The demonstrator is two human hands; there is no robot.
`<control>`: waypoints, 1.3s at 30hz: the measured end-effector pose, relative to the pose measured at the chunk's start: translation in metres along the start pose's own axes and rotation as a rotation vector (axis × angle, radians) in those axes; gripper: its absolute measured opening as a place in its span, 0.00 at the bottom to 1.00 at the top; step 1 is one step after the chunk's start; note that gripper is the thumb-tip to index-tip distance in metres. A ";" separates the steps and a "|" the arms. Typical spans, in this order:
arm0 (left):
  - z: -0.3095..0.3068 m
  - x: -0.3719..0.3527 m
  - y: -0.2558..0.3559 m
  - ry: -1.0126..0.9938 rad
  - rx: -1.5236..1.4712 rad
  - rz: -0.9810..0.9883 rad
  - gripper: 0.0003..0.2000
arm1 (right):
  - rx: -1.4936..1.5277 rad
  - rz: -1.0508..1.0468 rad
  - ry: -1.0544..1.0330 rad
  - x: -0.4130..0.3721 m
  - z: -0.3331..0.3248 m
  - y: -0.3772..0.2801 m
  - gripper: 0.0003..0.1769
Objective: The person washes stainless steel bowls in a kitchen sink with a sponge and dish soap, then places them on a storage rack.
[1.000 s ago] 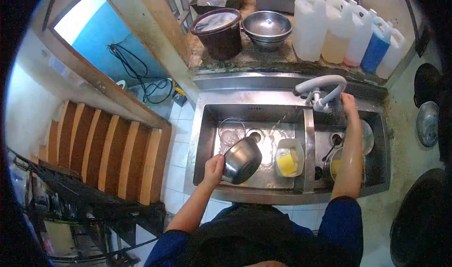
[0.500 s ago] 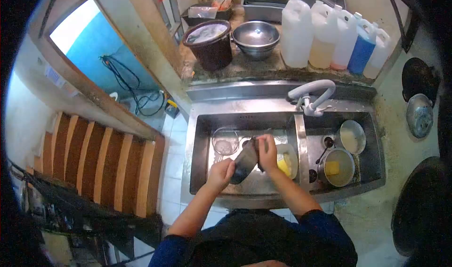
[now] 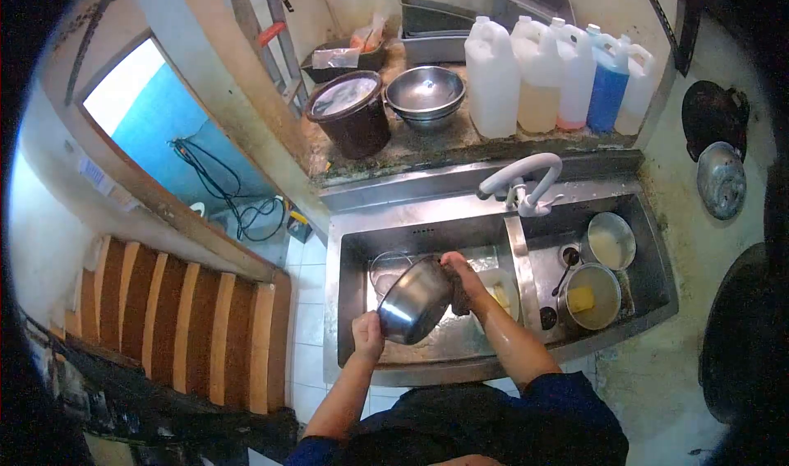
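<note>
Steel sink [image 3: 411, 211] fronts a bench [image 3: 436, 143]. Left hand [image 3: 367, 334] grips a tilted pot [image 3: 417, 303] by its rim; right hand [image 3: 467, 279] curls round, seemingly, a dark pad [image 3: 459, 302] against it.

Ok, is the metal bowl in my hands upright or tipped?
Tipped: the metal bowl slants between your left hand and right hand, its outer wall in view.
</note>
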State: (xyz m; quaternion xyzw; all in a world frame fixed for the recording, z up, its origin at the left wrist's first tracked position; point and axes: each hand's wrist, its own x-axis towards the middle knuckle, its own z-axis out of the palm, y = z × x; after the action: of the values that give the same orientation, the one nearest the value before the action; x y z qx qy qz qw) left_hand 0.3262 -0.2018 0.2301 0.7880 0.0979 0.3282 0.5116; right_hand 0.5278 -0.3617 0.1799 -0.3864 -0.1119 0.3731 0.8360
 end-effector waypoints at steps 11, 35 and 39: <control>0.047 0.019 -0.007 -0.118 0.183 -0.282 0.15 | -1.496 -0.680 -0.245 -0.031 0.097 -0.030 0.16; 0.016 0.023 -0.003 0.373 -0.255 -0.456 0.20 | 0.018 0.092 0.103 -0.015 -0.003 -0.004 0.14; 0.024 0.024 0.007 0.216 -0.539 -0.923 0.37 | -0.611 -0.266 -0.086 -0.037 0.025 -0.043 0.12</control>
State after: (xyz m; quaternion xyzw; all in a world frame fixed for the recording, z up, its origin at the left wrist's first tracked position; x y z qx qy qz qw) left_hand 0.3578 -0.2111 0.2395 0.4658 0.3979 0.1623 0.7736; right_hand 0.5132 -0.3922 0.2320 -0.5852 -0.3030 0.2259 0.7174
